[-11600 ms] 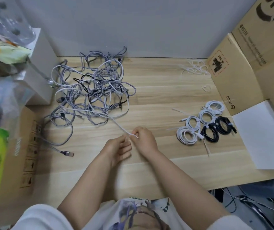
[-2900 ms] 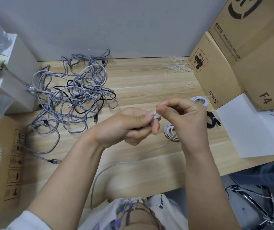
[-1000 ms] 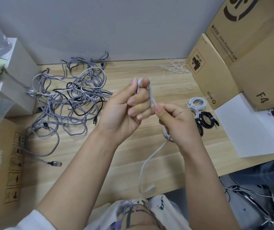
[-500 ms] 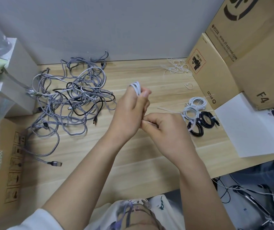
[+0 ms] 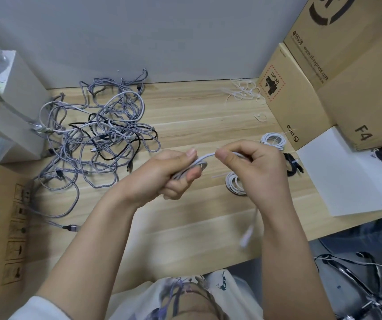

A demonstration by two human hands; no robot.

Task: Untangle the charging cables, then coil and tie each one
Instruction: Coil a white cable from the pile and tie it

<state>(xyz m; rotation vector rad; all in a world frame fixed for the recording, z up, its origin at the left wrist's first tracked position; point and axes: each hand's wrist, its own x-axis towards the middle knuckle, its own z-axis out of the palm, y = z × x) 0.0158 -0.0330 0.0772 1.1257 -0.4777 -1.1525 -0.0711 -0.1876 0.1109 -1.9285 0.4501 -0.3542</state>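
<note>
Above the wooden table [image 5: 197, 116], my left hand [image 5: 171, 174] grips a small coil of white cable [image 5: 202, 159] in its curled fingers. My right hand [image 5: 254, 167] pinches the same cable just to the right. The loose tail [image 5: 249, 232] hangs blurred below my right wrist. A tangled heap of grey, white and black cables [image 5: 97, 139] lies at the back left. Finished coils rest on the right: white ones [image 5: 274, 140] [image 5: 235, 183] and a black one [image 5: 292, 166], partly hidden by my right hand.
White cable ties [image 5: 243, 92] lie at the back right beside cardboard boxes [image 5: 319, 77]. A white sheet [image 5: 351, 176] covers the right edge. A grey box [image 5: 16, 107] and a flat cardboard piece [image 5: 2, 222] stand at the left. A grey plug [image 5: 71, 227] lies near the front left.
Both hands have dropped lower and turned level. The coil in my left hand lies sideways now instead of pointing up. My right hand moved right along the cable, and the tail swings.
</note>
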